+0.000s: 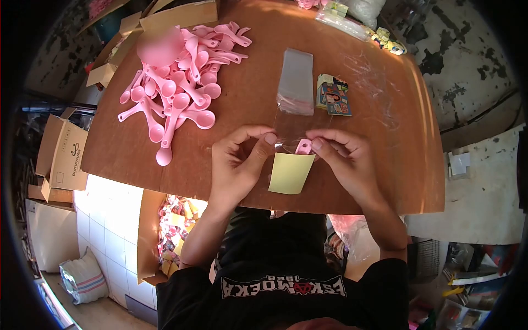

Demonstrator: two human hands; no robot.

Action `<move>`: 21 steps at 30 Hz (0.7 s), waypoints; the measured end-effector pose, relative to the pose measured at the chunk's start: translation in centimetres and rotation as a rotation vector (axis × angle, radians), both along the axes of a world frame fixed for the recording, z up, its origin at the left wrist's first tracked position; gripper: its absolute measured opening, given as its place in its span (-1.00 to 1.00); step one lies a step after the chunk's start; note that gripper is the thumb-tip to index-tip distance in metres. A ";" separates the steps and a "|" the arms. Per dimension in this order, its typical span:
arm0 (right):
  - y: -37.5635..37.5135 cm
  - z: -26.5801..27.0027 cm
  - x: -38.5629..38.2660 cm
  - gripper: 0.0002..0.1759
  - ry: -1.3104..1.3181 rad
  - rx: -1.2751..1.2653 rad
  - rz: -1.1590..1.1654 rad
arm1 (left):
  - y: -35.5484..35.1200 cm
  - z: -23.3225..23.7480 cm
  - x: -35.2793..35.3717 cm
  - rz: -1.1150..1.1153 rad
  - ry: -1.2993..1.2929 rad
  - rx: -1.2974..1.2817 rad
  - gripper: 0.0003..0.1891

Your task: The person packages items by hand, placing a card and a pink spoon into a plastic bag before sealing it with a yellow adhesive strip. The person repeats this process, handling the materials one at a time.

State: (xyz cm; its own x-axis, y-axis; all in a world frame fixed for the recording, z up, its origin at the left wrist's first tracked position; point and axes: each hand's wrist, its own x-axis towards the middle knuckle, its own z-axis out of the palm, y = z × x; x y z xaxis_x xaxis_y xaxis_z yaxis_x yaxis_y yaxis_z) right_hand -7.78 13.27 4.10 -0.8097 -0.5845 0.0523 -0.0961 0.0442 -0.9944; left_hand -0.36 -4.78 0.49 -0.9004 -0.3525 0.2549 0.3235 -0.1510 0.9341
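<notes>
Pink spoon [303,146] half in clear sleeve [290,129] — left hand [237,168] and right hand [347,162] pinch its mouth; needs pushing deeper, I reckon.

I log: small packing workshop — cardboard boxes [63,157], heaped pink spoons [176,91], plastic bags [296,82], worn tabletop [385,165], stained concrete floor [467,49].
</notes>
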 end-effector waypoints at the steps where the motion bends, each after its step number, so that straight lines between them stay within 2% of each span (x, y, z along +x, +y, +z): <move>1: 0.0 -0.1 0.0 -0.72 -0.002 0.000 0.000 | 0.0 0.0 0.0 0.000 -0.002 0.000 -0.85; 7: -0.4 -0.7 0.2 -0.77 0.065 -0.049 -0.033 | 0.1 -0.6 -0.1 0.085 -0.015 -0.082 -0.86; 15: 0.2 -1.1 -0.1 -0.80 0.178 -0.065 -0.038 | -0.4 -0.3 0.0 0.022 -0.037 -0.159 -0.85; 21: 0.1 -1.5 0.0 -0.84 0.120 -0.166 -0.004 | -0.9 -0.1 0.1 -0.016 -0.010 -0.153 -0.91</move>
